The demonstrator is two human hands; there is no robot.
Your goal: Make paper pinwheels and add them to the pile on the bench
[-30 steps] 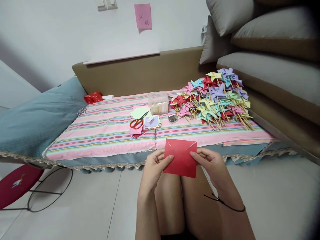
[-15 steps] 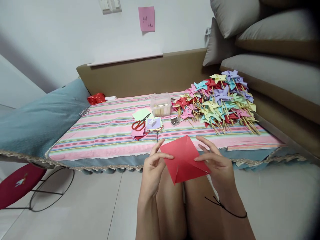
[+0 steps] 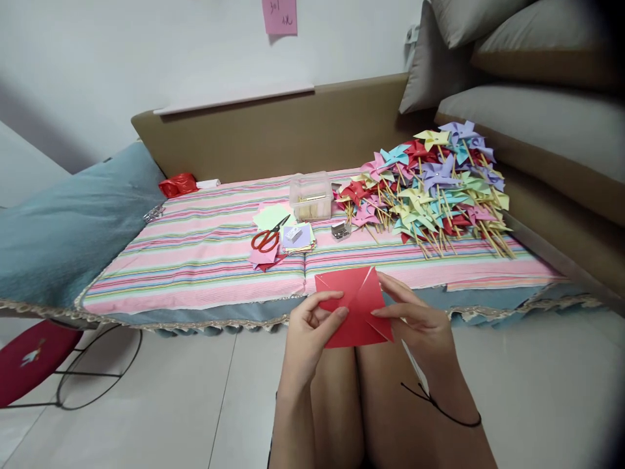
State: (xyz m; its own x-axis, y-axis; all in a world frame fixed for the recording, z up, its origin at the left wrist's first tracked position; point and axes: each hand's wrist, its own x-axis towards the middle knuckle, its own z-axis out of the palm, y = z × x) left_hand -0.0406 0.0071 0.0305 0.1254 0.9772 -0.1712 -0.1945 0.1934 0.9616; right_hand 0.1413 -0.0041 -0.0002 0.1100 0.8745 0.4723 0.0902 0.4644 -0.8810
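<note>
A square of red paper (image 3: 355,319) with diagonal slits running in from its corners is held up above my knees. My left hand (image 3: 308,329) grips its left side between thumb and fingers. At the right edge, my right hand (image 3: 415,319) pinches the same sheet, thumb in front and fingers partly behind it. Beyond the hands, on the striped cloth, lie red-handled scissors (image 3: 268,238), a stack of coloured paper squares (image 3: 301,238) with a small white box (image 3: 293,234) on top, and an open little box of small metal pieces (image 3: 340,230).
A clear plastic box (image 3: 312,207) with thin sticks inside stands farther back. Many paper pinwheels (image 3: 434,189) are heaped at the right, near grey cushions (image 3: 537,124). A red plastic bag (image 3: 178,185) lies at the back left. A red stool (image 3: 36,358) stands on the floor.
The red paper has been turned so its top edge lies more level. My left thumb has come onto its front. The view has tilted slightly downward.
</note>
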